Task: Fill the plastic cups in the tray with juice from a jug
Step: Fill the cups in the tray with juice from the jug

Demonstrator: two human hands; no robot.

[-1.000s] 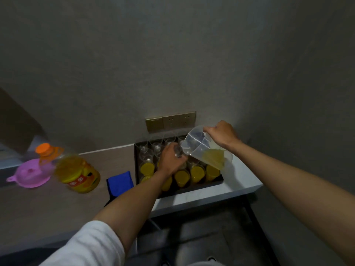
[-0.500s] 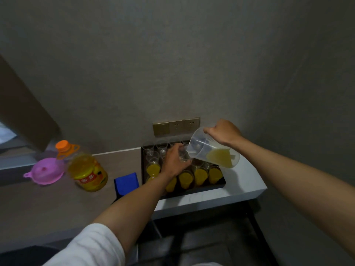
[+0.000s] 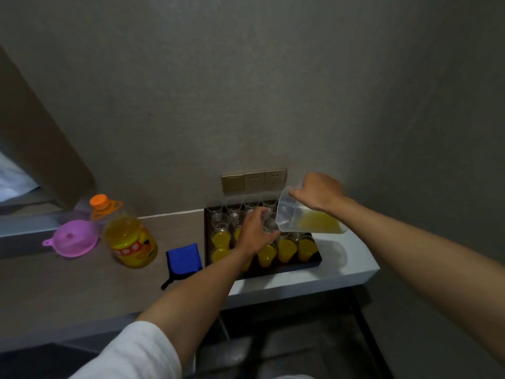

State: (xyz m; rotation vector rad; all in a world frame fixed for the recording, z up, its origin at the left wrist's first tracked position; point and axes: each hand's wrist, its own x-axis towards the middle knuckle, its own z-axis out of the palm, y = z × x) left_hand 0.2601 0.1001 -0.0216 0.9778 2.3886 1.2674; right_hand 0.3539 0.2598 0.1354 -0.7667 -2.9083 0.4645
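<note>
A plain grey textured wall (image 3: 246,77) is filling most of the view and is being lit dimly and evenly. A brass-coloured row of switch and socket plates (image 3: 254,179) is mounted low on it. A long grey-brown countertop with a pale front edge (image 3: 300,285) is running from 9 o'clock to 3 o'clock. A dark floor (image 3: 300,351) is seen at 6 o'clock.

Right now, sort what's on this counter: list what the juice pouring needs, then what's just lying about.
In use: clear jug held by right hand; empty cup held by left hand; tray; filled cups.

Lying about: juice bottle; pink funnel; blue cloth; wall sockets.
</note>
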